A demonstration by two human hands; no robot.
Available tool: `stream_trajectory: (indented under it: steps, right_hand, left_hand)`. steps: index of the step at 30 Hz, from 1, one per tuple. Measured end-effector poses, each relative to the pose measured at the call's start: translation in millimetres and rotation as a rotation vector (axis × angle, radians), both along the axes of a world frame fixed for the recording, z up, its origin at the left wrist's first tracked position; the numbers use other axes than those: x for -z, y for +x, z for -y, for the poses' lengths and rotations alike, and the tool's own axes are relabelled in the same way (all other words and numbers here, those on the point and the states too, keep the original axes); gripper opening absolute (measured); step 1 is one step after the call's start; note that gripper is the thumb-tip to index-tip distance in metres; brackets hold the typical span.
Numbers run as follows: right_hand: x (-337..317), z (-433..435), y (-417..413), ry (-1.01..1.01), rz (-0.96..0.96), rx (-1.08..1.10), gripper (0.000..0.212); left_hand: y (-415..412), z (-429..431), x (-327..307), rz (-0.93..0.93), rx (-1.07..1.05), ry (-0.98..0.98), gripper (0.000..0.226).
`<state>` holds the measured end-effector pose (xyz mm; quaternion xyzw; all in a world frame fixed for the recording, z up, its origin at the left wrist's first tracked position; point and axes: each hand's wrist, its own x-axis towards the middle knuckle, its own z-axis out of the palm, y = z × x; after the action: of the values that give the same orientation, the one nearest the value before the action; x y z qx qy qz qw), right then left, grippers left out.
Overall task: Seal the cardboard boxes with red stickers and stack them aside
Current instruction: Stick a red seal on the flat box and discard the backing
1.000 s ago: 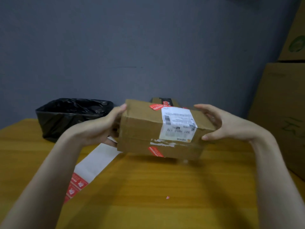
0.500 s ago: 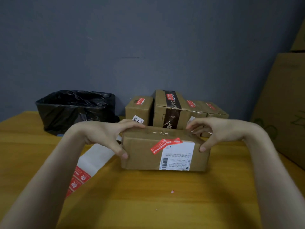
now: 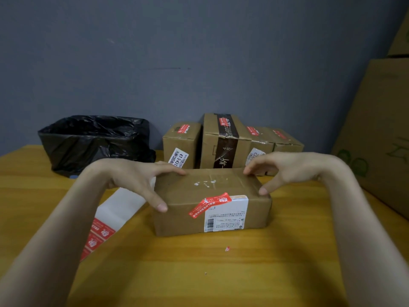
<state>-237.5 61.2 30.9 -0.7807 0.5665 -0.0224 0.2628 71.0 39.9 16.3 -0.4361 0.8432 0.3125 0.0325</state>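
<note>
Both the left grip (image 3: 135, 180) and right grip (image 3: 285, 171) clasp the cardboard box (image 3: 199, 189) on the tabletop (image 3: 221, 273); its red sticker (image 3: 208, 206) overlaps a label (image 3: 228, 216). Behind, a sealed box (image 3: 179, 142) reads "47-3-431"; the black-bagged bin (image 3: 95, 140) hides its inside.

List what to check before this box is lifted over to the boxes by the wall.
1. Box flat on the table: ok.
2. Left hand grips the left end, thumb in front, fingers on top: ok.
3. Right hand grips the right end the same way: ok.
4. Red sticker bridges the top front edge: ok, though wrinkled.
5. Far-side seams sealed: cannot tell, hidden.
6. Sticker sheet free of the box: cannot tell, the left hand hides its end.
</note>
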Motion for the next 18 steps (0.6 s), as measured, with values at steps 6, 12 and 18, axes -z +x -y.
stream_trajectory:
  steps: [6,12,18]
  right_hand:
    - [-6.3,-3.8,15.4,-0.192,0.023,0.0,0.019]
    - [-4.7,-17.0,44.2,-0.178,0.041,-0.063,0.007]
    - [13.8,-23.2,55.6,-0.092,0.084,0.007,0.005]
  left_hand:
    - [-29.4,6.7,6.5,-0.182,0.037,-0.163,0.042]
    - [-47.1,5.9,14.7,-0.205,0.212,-0.186,0.035]
    - [-49.4,9.4,22.8,-0.167,0.237,-0.15,0.042]
